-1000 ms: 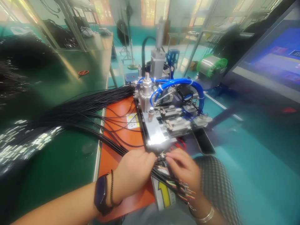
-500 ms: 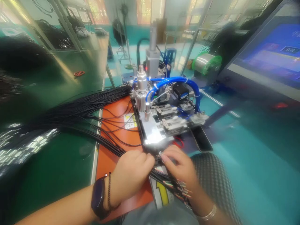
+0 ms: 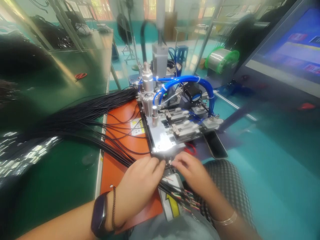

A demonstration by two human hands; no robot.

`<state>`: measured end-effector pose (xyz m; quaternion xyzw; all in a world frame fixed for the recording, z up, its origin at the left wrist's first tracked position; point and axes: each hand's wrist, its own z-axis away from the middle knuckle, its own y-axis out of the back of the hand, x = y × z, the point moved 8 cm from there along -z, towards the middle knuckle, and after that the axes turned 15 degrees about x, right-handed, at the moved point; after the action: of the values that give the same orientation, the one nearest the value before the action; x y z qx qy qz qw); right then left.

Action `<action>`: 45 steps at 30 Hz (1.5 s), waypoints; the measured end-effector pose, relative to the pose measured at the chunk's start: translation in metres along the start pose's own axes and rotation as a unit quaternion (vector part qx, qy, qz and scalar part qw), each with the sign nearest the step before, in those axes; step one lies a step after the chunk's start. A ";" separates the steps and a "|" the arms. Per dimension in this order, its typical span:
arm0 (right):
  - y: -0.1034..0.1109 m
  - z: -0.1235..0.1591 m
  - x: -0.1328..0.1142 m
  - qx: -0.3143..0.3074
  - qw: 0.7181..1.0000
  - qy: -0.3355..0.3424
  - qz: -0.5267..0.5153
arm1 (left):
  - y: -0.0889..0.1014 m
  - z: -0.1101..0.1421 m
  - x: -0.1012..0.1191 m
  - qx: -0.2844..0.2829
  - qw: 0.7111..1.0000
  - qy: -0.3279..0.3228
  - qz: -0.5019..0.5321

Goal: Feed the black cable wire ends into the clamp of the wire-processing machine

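Observation:
My left hand point(image 3: 140, 181) lies over the black multi-core cables point(image 3: 75, 123), its fingers curled near the front edge of the pneumatic wire-processing fixture point(image 3: 170, 116). My right hand point(image 3: 192, 172) is at that same edge, its fingertips beside a small dark connector point(image 3: 170, 162). Stripped cable ends with coloured cores point(image 3: 186, 200) fan out below my right wrist. The cables sweep left across an orange mat point(image 3: 117, 173). My hands hide part of the connector, so I cannot tell whether my right fingers grip it.
Blue air tubing point(image 3: 185, 79) arcs over the fixture. Red-handled pliers point(image 3: 190, 150) and a black phone point(image 3: 216, 144) lie just beyond my right hand. Red scissors point(image 3: 80, 76) rest on the green bench point(image 3: 62, 166). A wire spool point(image 3: 222, 60) and a monitor point(image 3: 287, 43) stand right.
The whole scene has slid left and up as my head turned. My right hand has shifted slightly, with its fingers now spread a little more at the connector.

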<state>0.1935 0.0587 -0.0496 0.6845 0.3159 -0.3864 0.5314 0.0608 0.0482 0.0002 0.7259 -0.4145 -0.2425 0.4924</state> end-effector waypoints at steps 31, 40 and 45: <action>-0.009 0.000 0.020 0.003 0.984 -0.133 -0.117 | -0.009 -0.002 0.001 -0.066 0.997 0.015 -0.019; -0.019 0.001 0.025 -0.052 0.976 -0.154 -0.144 | -0.013 -0.010 0.005 -0.127 0.989 0.049 -0.060; -0.018 -0.001 0.027 -0.033 0.967 -0.188 -0.167 | -0.009 -0.009 0.002 -0.117 0.992 0.040 -0.034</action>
<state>0.1920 0.0650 -0.0818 0.5196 0.3328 -0.5804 0.5315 0.0717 0.0523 -0.0043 0.6863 -0.3382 -0.2769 0.5814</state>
